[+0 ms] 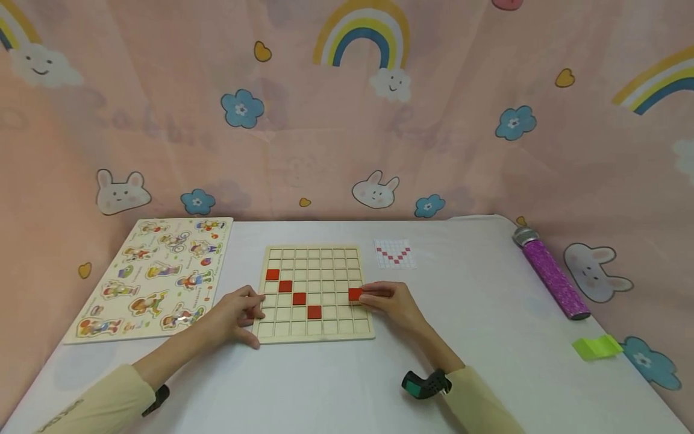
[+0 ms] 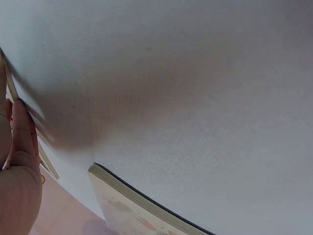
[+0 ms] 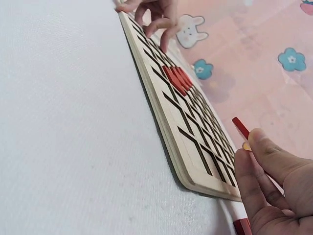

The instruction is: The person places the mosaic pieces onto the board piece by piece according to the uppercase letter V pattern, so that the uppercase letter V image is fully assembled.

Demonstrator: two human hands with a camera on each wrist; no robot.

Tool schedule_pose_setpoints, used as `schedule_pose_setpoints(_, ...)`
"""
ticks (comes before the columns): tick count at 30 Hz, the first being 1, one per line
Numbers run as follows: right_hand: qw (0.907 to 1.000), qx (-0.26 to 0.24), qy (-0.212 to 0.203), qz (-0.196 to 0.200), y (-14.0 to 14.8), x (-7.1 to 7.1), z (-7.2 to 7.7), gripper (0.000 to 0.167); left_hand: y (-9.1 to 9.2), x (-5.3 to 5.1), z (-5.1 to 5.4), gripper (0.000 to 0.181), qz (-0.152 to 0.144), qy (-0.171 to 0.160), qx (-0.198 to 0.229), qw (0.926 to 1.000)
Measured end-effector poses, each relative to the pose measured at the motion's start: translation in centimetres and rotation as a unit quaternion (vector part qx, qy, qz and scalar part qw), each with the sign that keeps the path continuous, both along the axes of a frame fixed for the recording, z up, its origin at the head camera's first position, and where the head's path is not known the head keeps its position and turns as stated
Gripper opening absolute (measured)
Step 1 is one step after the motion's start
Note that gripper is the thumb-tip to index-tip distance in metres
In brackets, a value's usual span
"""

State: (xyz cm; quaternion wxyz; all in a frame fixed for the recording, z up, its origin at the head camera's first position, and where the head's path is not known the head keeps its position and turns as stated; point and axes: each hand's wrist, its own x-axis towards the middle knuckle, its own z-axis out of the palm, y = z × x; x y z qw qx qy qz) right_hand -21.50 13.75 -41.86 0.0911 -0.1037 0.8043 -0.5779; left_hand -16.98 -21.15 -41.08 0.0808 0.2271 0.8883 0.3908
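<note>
A pale wooden grid board (image 1: 331, 282) lies flat on the table with red square tiles (image 1: 299, 298) set in a descending diagonal on its left half. My left hand (image 1: 233, 316) holds the board's left edge, its thumb at the near left corner and its fingers bent by the side. Between thumb and fingers, my right hand (image 1: 393, 304) pinches one red tile (image 3: 240, 128), tilted above the board's right side. Another red item (image 3: 242, 226) shows below that hand, too cut off to tell. Behind the board's right corner is a small pattern card (image 1: 394, 254) with a red V of squares.
To the left lies a picture puzzle board (image 1: 121, 304) with figures on it. A purple glitter microphone (image 1: 553, 277) rests at the far right, with a bright green strip (image 1: 597, 348) nearer me. A pink patterned cloth (image 1: 303, 150) hangs behind the white table (image 1: 325, 386).
</note>
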Motion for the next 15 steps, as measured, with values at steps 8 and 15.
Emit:
schedule_pose_setpoints(8,0.9993,0.028,0.018,-0.016,-2.0,-0.3,-0.5,0.024,0.1,0.1,0.1,0.04,-0.004,0.001,0.005,1.0)
schedule_pose_setpoints(15,0.995,0.07,0.069,-0.019,-3.4,-0.2,-0.6,0.022,0.0,0.0,-0.1,0.042,-0.001,-0.004,0.006,1.0)
